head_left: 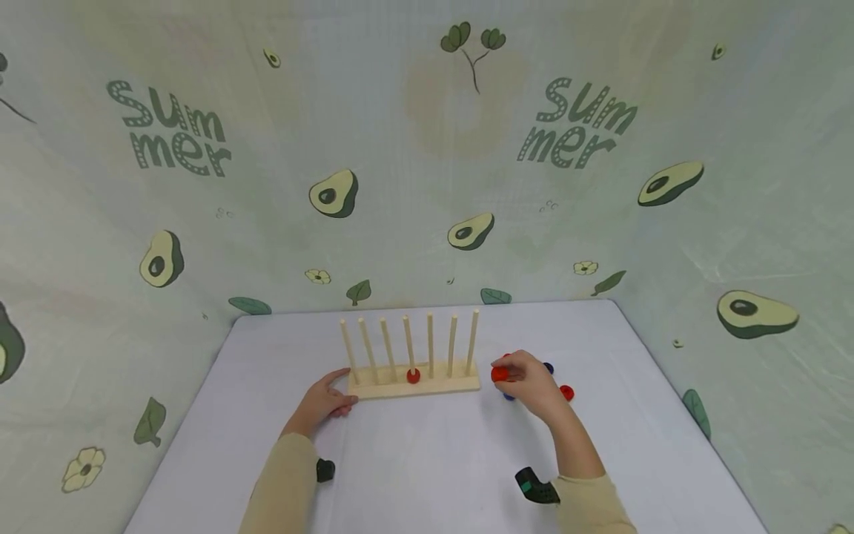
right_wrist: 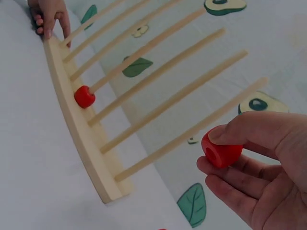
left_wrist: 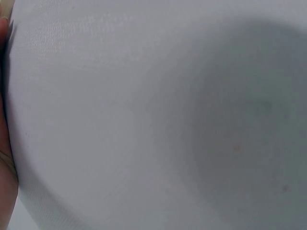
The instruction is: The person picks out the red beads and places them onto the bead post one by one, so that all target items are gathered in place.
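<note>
A pale wooden peg rack with several upright pegs stands on the table. One red bead sits at the foot of its middle peg. At the rack's left end my left hand grips the base, thumb at the front corner and a finger at the back. To the right of the rack, my right hand pinches another red bead between thumb and fingers; the bead's hole shows in the right wrist view. That bead is apart from the pegs. The left wrist view catches only a sliver of the hand.
Around the right hand lie loose beads: a red bead, a dark blue bead and others partly hidden by the hand. A white cloth covers the table. Behind it hangs a printed curtain with avocados and leaves.
</note>
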Motion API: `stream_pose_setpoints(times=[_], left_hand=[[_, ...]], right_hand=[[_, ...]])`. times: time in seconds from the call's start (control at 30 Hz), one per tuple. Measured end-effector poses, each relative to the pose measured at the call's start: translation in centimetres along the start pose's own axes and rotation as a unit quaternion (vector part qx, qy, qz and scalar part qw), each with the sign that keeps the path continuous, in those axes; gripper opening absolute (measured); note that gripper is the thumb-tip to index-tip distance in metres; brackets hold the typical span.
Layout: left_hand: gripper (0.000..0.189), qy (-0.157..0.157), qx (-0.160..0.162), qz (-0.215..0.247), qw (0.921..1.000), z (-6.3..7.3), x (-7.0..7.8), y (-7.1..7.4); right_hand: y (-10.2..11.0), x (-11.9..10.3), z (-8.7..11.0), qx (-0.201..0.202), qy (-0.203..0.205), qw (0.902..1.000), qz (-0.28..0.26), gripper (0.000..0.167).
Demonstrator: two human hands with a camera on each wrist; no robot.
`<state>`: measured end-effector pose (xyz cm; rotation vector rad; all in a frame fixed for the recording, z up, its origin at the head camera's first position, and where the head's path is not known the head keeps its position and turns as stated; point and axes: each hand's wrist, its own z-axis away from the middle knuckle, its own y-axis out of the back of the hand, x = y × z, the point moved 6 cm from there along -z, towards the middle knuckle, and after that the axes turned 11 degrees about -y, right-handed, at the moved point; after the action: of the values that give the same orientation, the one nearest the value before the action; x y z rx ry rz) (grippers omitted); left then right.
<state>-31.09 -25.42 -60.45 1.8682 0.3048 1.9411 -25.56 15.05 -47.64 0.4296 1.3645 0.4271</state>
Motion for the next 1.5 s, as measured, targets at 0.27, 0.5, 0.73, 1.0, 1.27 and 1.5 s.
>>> stream_pose_setpoints(times=[0.27, 0.5, 0.73, 1.0, 1.27, 1.5], left_hand=[[0.072, 0.002, 0.003, 0.021, 0.9998, 0.2, -0.4, -0.4], [0.072, -0.002, -0.004, 0.026, 0.9997, 0.3, -0.6, -0.7], [0.072, -0.002, 0.001, 0.030, 0.9996, 0.3, -0.2, -0.6], [0.072, -0.008, -0.006, 0.031, 0.9995, 0.1, -0.2, -0.8], [0.070, -0.002, 0.008, 0.000, 1.0000, 0.1, 0.0, -0.6], [0.070, -0.004, 0.009, 0.004, 0.9999, 0.1, -0.2, -0.2]], right_hand=[[-1.3, -1.5, 0.4, -0.007, 0.026, 0.9996, -0.008, 0.025], [-2.6, -2.7, 0.8, -0.012, 0.043, 0.9989, -0.011, 0.028], [-3.2, -4.2, 0.9, -0.001, 0.065, 0.9978, -0.011, 0.031], [-3.8, -5.9, 1.4, 0.006, 0.096, 0.9943, -0.044, 0.031], [-4.6, -8.0, 1.5, 0.008, 0.136, 0.9881, -0.072, 0.032], [-4.9, -9.3, 1.5, 0.004, 0.151, 0.9838, -0.096, 0.031]])
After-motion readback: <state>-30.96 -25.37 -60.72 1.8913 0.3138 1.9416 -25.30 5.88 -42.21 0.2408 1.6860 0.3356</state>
